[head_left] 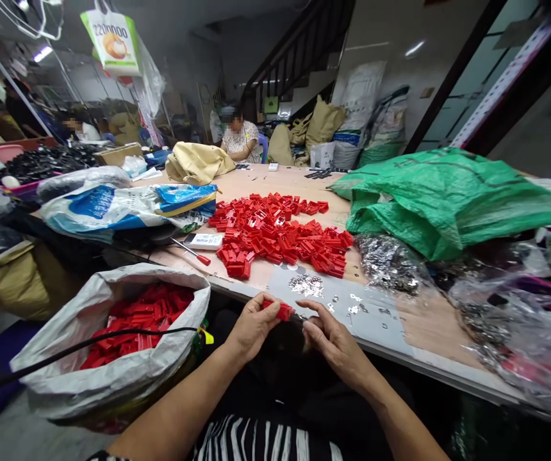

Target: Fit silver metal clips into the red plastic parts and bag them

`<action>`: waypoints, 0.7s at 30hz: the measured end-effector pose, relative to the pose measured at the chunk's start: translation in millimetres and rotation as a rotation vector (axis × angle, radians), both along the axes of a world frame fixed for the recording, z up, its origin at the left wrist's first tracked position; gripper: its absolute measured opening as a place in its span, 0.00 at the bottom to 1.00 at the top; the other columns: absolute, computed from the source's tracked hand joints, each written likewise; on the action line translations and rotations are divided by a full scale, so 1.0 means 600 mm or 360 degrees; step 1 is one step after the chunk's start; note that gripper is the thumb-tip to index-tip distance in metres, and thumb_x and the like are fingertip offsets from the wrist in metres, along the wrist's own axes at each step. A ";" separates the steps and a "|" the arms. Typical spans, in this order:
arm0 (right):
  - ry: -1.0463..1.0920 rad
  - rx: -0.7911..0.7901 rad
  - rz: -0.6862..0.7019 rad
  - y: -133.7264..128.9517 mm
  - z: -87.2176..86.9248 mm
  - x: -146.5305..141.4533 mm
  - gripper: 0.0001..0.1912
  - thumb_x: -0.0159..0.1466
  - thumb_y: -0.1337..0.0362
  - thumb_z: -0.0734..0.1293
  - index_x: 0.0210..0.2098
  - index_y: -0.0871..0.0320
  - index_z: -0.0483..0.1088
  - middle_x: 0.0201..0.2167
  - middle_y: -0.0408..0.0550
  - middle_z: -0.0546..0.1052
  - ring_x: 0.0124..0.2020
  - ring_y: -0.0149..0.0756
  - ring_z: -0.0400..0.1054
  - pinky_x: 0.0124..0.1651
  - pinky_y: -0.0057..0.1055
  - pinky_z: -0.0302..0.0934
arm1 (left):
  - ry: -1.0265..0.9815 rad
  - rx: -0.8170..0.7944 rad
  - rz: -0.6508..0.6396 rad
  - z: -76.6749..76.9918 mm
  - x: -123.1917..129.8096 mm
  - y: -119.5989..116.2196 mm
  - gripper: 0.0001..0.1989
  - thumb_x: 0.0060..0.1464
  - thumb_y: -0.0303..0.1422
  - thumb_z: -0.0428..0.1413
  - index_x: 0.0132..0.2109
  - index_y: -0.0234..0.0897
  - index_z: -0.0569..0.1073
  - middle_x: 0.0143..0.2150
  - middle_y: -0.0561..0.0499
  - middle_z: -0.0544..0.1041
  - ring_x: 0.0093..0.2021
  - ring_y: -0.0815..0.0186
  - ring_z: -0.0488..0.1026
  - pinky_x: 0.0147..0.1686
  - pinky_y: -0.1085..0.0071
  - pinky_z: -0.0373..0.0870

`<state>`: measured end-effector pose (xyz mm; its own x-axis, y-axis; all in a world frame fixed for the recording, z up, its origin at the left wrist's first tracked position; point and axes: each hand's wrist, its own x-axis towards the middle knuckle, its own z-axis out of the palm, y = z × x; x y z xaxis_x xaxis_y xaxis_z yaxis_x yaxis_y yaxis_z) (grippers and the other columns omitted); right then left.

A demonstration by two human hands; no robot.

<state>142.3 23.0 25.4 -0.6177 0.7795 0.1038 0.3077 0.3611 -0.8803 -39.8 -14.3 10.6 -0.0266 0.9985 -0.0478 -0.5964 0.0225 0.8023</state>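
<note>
My left hand [250, 325] is closed on a red plastic part [284, 312], held just off the table's front edge. Close by on the right, my right hand [332, 338] has its thumb bent against the fingers, with the index finger reaching toward the part. A small shiny bit seems to show at its fingertips, too small to name. Beyond both hands, a large heap of red plastic parts [275, 234] covers the middle of the table. Small silvery metal pieces [306, 285] lie in a scatter on a grey sheet [376, 320] at the near edge.
An open white sack [40, 365] of red parts stands at the left, a black cable [88, 346] crossing it. A screwdriver [202, 258] lies by a white box [203, 241]. A green sack [453, 192] and bagged metal pieces [393, 262] occupy the right. Across the table sits another person [241, 141].
</note>
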 end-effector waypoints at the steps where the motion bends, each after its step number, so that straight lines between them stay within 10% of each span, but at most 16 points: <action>1: -0.0005 0.0006 0.0053 -0.006 0.009 -0.002 0.21 0.69 0.55 0.54 0.59 0.56 0.55 0.22 0.38 0.66 0.25 0.32 0.62 0.32 0.28 0.58 | -0.0208 -0.0043 -0.0088 0.006 0.002 -0.006 0.08 0.52 0.32 0.60 0.32 0.34 0.68 0.34 0.50 0.78 0.40 0.64 0.76 0.48 0.67 0.67; 21: 0.0112 0.0243 0.0139 -0.025 0.056 -0.045 0.13 0.68 0.58 0.59 0.47 0.55 0.70 0.41 0.46 0.76 0.40 0.35 0.70 0.44 0.26 0.63 | -0.0861 -0.0340 -0.0147 0.026 0.003 -0.048 0.07 0.59 0.29 0.52 0.38 0.28 0.73 0.35 0.44 0.80 0.37 0.62 0.79 0.51 0.60 0.69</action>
